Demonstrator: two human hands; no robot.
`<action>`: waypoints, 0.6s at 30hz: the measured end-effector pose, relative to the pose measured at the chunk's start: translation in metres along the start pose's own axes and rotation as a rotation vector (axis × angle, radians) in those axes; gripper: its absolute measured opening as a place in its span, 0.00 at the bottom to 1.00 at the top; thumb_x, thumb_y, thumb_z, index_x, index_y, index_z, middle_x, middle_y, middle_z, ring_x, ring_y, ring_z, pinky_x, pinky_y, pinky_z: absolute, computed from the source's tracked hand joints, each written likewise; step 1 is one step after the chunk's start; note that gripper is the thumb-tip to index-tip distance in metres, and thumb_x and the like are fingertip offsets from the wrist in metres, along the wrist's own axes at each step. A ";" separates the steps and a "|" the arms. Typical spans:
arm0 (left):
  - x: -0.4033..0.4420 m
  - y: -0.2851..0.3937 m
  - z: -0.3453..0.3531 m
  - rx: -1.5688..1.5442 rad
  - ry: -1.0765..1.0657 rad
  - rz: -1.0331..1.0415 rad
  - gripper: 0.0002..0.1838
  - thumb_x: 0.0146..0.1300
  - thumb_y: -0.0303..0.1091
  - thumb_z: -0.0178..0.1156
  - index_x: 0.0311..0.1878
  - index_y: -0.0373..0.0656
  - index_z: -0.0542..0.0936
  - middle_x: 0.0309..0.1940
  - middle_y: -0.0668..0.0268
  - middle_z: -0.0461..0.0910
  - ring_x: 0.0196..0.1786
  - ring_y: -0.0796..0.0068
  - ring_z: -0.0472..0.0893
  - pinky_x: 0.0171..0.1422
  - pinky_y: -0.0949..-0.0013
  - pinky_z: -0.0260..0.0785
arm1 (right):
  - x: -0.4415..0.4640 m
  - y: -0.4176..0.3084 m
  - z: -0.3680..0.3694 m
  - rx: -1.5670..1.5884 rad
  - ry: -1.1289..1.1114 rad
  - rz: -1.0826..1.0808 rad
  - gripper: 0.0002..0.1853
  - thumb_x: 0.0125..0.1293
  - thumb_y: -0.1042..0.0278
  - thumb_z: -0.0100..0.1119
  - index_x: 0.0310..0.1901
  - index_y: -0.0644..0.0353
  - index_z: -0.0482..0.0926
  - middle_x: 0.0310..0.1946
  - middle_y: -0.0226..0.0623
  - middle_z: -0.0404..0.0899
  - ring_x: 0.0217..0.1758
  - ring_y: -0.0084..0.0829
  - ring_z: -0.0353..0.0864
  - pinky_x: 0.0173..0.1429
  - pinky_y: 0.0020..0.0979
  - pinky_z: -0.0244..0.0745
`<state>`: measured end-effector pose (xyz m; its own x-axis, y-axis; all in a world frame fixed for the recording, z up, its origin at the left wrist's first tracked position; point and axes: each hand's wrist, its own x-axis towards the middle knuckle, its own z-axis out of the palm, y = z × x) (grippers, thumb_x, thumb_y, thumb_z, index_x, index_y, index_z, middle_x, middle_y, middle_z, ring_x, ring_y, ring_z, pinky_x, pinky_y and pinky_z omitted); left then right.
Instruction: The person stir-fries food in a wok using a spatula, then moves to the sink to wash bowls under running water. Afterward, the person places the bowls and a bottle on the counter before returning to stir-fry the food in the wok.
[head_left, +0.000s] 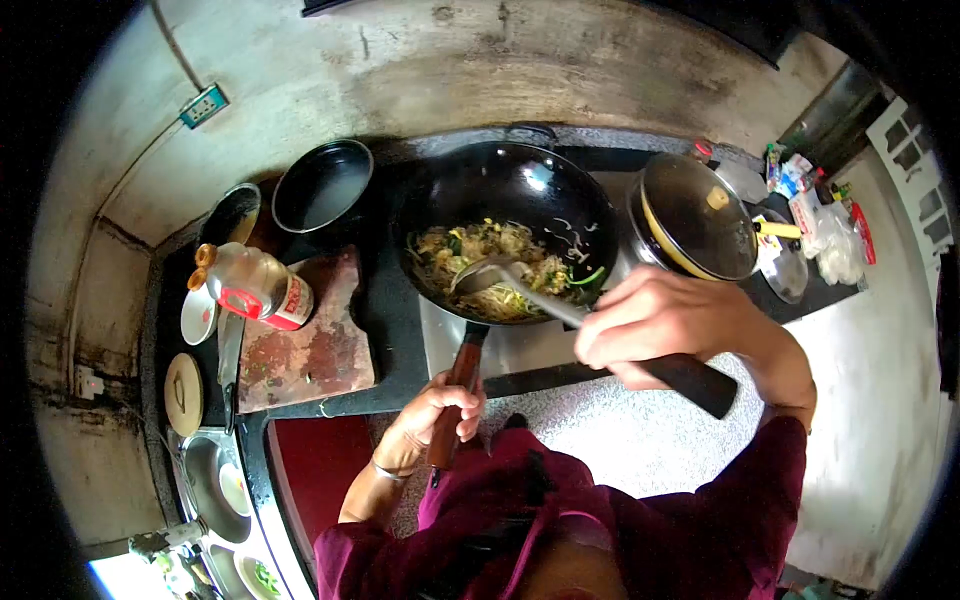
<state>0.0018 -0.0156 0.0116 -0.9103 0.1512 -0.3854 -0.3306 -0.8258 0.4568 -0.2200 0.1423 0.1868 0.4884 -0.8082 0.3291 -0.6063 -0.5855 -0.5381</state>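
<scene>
Food (500, 250), a mix of thin pale strands with yellow and green bits, lies in the near half of the black wok (480, 180). Closest to the person, the left hand (445, 410) is closed around the wok's wooden handle (468, 365), which juts past the near edge of the surface (395, 375). The right hand (655, 320) is curled tightly around a cooking spoon (547, 307), its metal head in the food.

At lower left, the sink (208, 450) holds a dish (235, 490), and a bowl (244, 562) nearby has green pieces in it. A knife (231, 350) lies along the left edge of the cutting board (310, 370). On the board, a clear jar (255, 270) bears a red label with large letters, too distorted to read. Left of it is a white bowl (198, 315) with a red spot inside.

A bare dark strip of surface runs between board and wok. Farther back, a round pan (323, 155) shows a grey inside. Right of the wok, a glass lid (690, 200) covers a yellow-handled pan (655, 225); beyond sit plastic bags (840, 245) and packets (793, 178), their print illegible.
</scene>
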 end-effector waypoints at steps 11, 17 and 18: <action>-0.004 -0.001 0.000 -0.006 0.031 0.025 0.14 0.49 0.25 0.56 0.40 0.39 0.66 0.18 0.66 0.67 0.14 0.75 0.67 0.17 0.71 0.63 | -0.035 0.119 0.021 -0.303 0.285 0.209 0.03 0.43 0.78 0.55 0.20 0.59 0.72 0.19 0.33 0.75 0.18 0.26 0.73 0.22 0.28 0.71; -0.001 -0.001 0.001 -0.014 0.020 0.024 0.13 0.50 0.24 0.55 0.40 0.38 0.66 0.18 0.66 0.66 0.14 0.74 0.68 0.18 0.71 0.63 | -0.003 0.117 0.064 -0.174 0.222 0.096 0.06 0.43 0.78 0.60 0.21 0.61 0.72 0.20 0.31 0.74 0.20 0.24 0.74 0.21 0.25 0.68; -0.003 -0.001 0.002 0.003 0.038 0.018 0.13 0.49 0.25 0.55 0.39 0.40 0.67 0.17 0.67 0.66 0.13 0.75 0.67 0.17 0.71 0.62 | 0.000 0.110 0.081 -0.239 0.134 0.011 0.07 0.43 0.76 0.61 0.21 0.60 0.71 0.20 0.30 0.72 0.21 0.23 0.73 0.21 0.25 0.68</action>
<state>0.0039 -0.0145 0.0137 -0.9058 0.1154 -0.4077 -0.3152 -0.8266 0.4663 -0.2359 0.0832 0.0650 0.4033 -0.8062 0.4329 -0.7499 -0.5623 -0.3486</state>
